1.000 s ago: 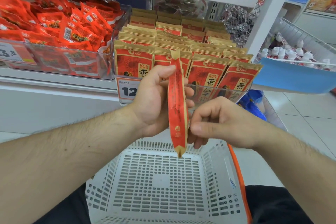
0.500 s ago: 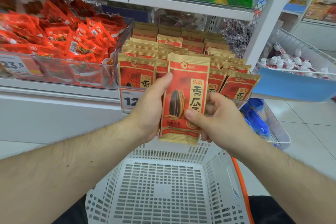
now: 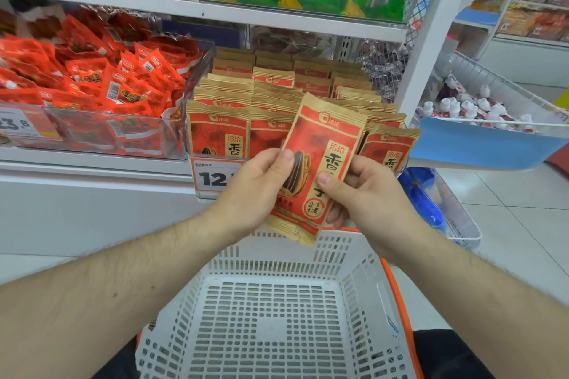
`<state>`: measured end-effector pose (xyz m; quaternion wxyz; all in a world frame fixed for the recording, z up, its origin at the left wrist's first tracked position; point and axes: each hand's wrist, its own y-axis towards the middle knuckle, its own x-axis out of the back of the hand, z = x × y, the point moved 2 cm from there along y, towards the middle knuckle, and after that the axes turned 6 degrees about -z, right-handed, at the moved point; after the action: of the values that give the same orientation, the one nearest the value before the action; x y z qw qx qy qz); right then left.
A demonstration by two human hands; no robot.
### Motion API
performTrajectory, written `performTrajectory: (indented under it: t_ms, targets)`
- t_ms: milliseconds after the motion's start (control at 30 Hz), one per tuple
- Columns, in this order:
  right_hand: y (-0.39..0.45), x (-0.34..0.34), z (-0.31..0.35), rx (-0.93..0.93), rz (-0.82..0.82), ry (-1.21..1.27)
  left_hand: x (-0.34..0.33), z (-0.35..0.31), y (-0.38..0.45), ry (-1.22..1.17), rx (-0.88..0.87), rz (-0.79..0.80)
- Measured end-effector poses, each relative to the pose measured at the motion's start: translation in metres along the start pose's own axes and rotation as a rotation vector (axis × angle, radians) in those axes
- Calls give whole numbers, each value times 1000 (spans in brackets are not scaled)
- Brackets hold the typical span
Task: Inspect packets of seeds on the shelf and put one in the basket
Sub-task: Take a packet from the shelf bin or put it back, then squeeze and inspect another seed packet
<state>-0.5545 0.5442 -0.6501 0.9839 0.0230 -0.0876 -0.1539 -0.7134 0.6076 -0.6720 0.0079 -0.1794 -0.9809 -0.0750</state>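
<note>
Seed packet [image 3: 320, 163] is held face-up and tilted, above the far rim of the white basket [image 3: 363, 264] and in front of the shelf rows of matching packets [image 3: 221, 129]. Left hand [image 3: 255, 191] pinches its left edge, thumb on the front; right hand [image 3: 360, 194] pinches the right edge likewise. Biggest risk, I judge: letting go here could drop it on or beyond the rim. Lesser: the glossy film slipping from a loosened pinch.
</note>
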Motion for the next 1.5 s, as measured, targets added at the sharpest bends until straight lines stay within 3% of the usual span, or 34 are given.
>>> performTrajectory:
  t_ms: [300,400,600,700,767,833,933,1133,1400,1500]
  targets:
    - [12,21,19,-35,-97,179,-1,-20,7,343,-188,31]
    - [22,28,30,-91,-132,302,-4,-46,20,392,-225,-51]
    - [70,50,65,-85,-294,632,0,-101,59,236,-209,-267]
    - [95,61,77,-34,-350,681,5,-111,77,525,-307,-335]
    - [109,69,83,37,-386,617,4,-113,91,882,-334,-236]
    - [120,75,88,147,-410,430,-3,-115,105,1214,-344,-31]
    - [133,77,95,265,-369,121,-17,-108,126,1435,-275,268]
    - [164,68,85,283,-292,-219,-29,-88,149,1420,-75,471]
    - [202,54,63,191,-148,-633,-24,-81,149,1334,-123,466]
    - [207,46,64,239,-135,-779,-23,-81,148,1304,-151,425]
